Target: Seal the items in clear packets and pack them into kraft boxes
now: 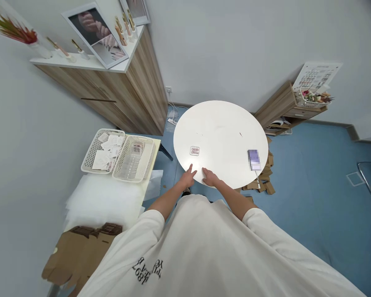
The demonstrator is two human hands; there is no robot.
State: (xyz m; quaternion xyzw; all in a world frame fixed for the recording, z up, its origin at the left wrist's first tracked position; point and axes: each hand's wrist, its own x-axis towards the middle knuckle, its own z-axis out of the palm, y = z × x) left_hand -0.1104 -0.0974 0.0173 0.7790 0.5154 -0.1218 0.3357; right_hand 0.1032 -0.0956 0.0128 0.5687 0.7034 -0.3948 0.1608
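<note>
My left hand [188,177] is at the near edge of the round white table [222,119], index finger and thumb spread apart, with nothing in it. Beside it, my right hand [210,177] touches or hovers just over the tabletop, fingers stretched out and also holding nothing. A small clear tray of pinkish pieces [194,151] lies a short way beyond my left fingertips; neither hand touches it. The pieces are too small to name.
A purple box or phone-like object [254,160], partly blurred, lies at the table's right. To the left, two white plastic baskets [132,159] hold cards and clear cases. Flattened cardboard boxes [77,255] lie nearer me. A wooden cabinet [148,82] stands behind.
</note>
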